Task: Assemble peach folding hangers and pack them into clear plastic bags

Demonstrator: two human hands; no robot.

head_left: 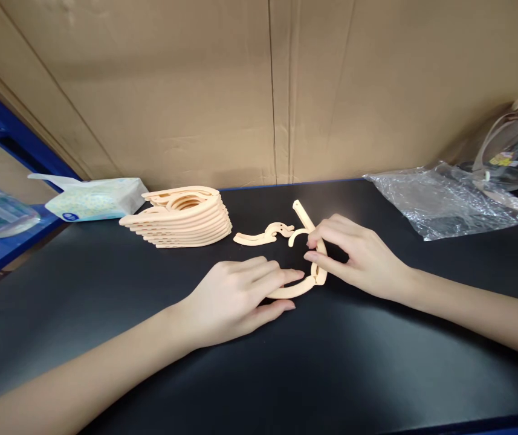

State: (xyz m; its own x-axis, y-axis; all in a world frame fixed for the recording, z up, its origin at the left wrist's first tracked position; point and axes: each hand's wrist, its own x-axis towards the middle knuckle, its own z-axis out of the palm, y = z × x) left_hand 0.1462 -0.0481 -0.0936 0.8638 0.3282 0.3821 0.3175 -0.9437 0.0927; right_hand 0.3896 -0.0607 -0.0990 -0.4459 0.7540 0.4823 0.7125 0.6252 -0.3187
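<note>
A peach-coloured folding clothes hanger (292, 292) lies on the black table, bent at its joint, with a curved hook (298, 235) near its far arm. My left hand (240, 299) is closed over the near arm, fingers on top and thumb on the near side, hiding its left end. Thumb and fingers of my right hand (353, 254) pinch the other arm, whose tip sticks out past them. Just beyond my left hand lies a loose hanger piece (255, 240) with a hooked end. A neat stack of folded hangers (186, 220) stands to its left.
A tissue pack (98, 199) sits at the back left beside a blue metal frame (14, 142). Clear plastic wrap (431, 199) and a transparent bag (517, 145) are at the back right. A cardboard wall (186, 90) rises behind the table (376, 374).
</note>
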